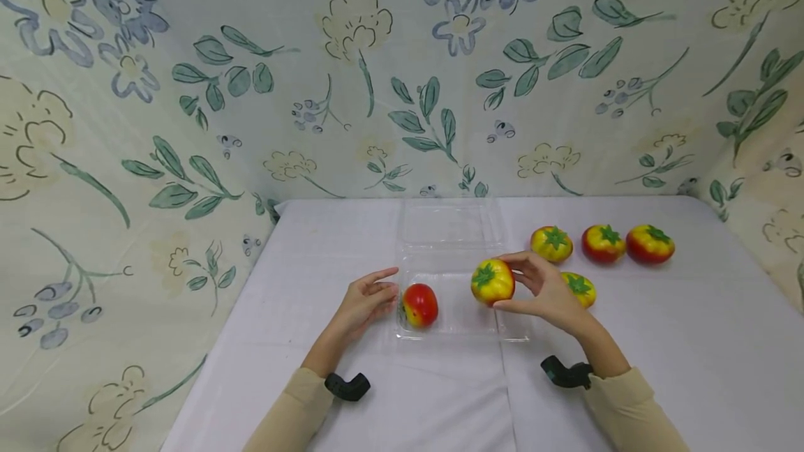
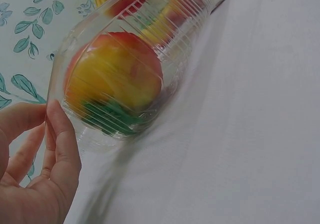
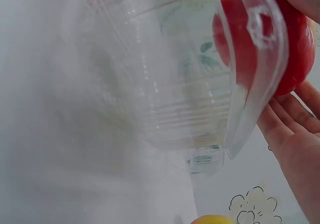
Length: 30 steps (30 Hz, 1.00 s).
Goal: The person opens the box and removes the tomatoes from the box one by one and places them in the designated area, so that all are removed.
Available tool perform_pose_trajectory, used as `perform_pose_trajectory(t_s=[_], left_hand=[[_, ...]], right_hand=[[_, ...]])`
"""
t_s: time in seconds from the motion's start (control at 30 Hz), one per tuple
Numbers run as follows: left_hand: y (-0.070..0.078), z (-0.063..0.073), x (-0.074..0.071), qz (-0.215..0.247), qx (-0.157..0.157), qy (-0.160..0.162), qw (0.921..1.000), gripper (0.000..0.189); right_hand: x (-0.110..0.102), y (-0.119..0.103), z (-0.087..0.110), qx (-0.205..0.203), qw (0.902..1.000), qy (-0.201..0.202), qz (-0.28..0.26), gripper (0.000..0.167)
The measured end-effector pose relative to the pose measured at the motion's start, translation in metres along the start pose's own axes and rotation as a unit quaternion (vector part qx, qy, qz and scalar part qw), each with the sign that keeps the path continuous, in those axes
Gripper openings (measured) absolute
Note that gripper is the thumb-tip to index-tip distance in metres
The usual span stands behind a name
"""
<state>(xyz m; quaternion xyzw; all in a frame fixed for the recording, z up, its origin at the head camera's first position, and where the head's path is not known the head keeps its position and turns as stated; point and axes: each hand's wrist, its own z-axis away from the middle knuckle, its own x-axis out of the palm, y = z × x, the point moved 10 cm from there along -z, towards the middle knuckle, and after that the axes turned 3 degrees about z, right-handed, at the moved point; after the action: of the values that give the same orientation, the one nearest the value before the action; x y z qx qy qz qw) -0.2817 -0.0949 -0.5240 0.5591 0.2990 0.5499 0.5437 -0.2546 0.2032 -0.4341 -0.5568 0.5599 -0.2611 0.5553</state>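
My right hand [image 1: 548, 293] holds a red-and-yellow tomato [image 1: 493, 282] with a green star-shaped leaf top, thumb on one side and fingers on the other. That tomato is over the right part of a clear plastic box [image 1: 452, 337]. In the right wrist view its red underside [image 3: 299, 48] shows beside the box rim. My left hand [image 1: 369, 300] pinches the left rim of the box between thumb and fingers, as the left wrist view shows. Another tomato [image 1: 420, 305] lies on its side at the left end inside the box, its leaf top turned left.
The box's clear lid [image 1: 449, 223] lies folded back behind it. Three tomatoes stand in a row at the back right, the middle one [image 1: 603, 244] among them. One more tomato [image 1: 579, 289] sits partly behind my right hand. A white cloth [image 1: 326, 243] covers the table.
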Motion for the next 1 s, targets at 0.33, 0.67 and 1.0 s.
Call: perform_pose_trajectory(t_s=[0.33, 0.67, 1.0], left_hand=[[0.001, -0.001, 0.001, -0.002, 0.001, -0.003, 1.0, 0.048], [0.0, 0.0, 0.0, -0.002, -0.006, 0.004, 1.0, 0.049], [0.0, 0.0, 0.0, -0.008, -0.007, 0.008, 0.9999, 0.05]], right_hand=[[-0.01, 0.002, 0.007, 0.012, 0.9998, 0.014, 0.007, 0.07], [-0.023, 0.002, 0.014, 0.028, 0.999, 0.032, 0.011, 0.072], [-0.044, 0.013, 0.026, 0.058, 0.9953, 0.068, 0.037, 0.073]])
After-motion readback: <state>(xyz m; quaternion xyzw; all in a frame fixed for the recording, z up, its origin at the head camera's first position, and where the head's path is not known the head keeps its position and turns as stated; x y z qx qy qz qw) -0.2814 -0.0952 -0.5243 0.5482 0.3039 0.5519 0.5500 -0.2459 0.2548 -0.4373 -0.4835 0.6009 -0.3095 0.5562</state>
